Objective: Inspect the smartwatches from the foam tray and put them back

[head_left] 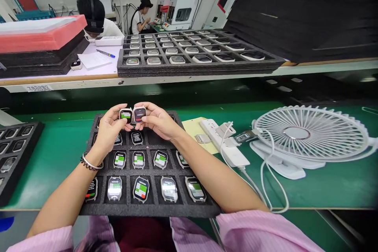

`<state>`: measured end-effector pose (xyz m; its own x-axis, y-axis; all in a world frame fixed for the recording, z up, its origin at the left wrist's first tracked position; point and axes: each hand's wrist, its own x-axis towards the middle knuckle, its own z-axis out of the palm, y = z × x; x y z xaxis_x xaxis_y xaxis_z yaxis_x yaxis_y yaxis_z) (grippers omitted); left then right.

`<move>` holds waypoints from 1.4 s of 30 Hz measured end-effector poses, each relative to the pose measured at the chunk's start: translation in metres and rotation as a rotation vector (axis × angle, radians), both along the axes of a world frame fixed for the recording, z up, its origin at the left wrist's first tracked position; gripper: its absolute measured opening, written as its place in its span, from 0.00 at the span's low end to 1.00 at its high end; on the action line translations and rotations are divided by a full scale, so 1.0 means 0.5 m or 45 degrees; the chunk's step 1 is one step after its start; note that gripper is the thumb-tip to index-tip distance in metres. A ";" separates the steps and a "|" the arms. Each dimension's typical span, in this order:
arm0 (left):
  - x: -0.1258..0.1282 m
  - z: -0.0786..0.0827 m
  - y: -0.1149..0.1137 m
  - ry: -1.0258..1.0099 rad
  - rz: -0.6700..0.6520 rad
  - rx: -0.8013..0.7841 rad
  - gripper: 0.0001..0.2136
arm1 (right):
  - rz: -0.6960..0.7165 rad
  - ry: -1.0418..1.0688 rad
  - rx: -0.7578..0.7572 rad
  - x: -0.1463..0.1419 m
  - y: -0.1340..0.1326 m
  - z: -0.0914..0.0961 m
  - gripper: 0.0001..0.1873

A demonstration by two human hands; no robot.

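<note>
Two strapless smartwatches are held side by side above the black foam tray [153, 209]. My left hand [110, 128] is closed on one smartwatch [126, 114], its screen lit green and white, with the thumb on the lower part of the screen. The other smartwatch [139, 113], with a dim screen and a red strip low down, sits in my right hand [156, 120], thumb at its lower right edge. Below, several more watch bodies [141, 188] lie face up in the tray's compartments, many with lit screens. My forearms hide some compartments.
To the right are a yellow sheet [191, 126], a white power strip [226, 145] with cables, and a white fan [313, 134]. Another watch tray [22, 159] lies at left. On the shelf stand a large watch tray [195, 69] and stacked foam [44, 53]. Two people work beyond.
</note>
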<state>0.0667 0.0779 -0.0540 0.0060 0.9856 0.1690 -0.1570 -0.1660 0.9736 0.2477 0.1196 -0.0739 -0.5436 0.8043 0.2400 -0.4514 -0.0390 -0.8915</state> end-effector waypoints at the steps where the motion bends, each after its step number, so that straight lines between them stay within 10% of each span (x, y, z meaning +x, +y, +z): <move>1: 0.000 -0.002 0.001 0.006 0.000 0.000 0.23 | -0.001 -0.003 -0.006 0.000 0.000 -0.001 0.22; 31: -0.001 -0.029 0.004 0.058 0.000 -0.046 0.22 | -0.082 -0.069 0.000 0.000 0.002 -0.033 0.21; 42: -0.003 -0.032 0.017 -0.114 0.073 -0.308 0.25 | -0.139 -0.069 -0.336 0.002 0.015 -0.044 0.34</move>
<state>0.0654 0.0864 -0.0698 -0.0552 0.9957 -0.0746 -0.2413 0.0592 0.9686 0.2487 0.1269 -0.0961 -0.4569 0.8894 -0.0122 -0.4179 -0.2268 -0.8797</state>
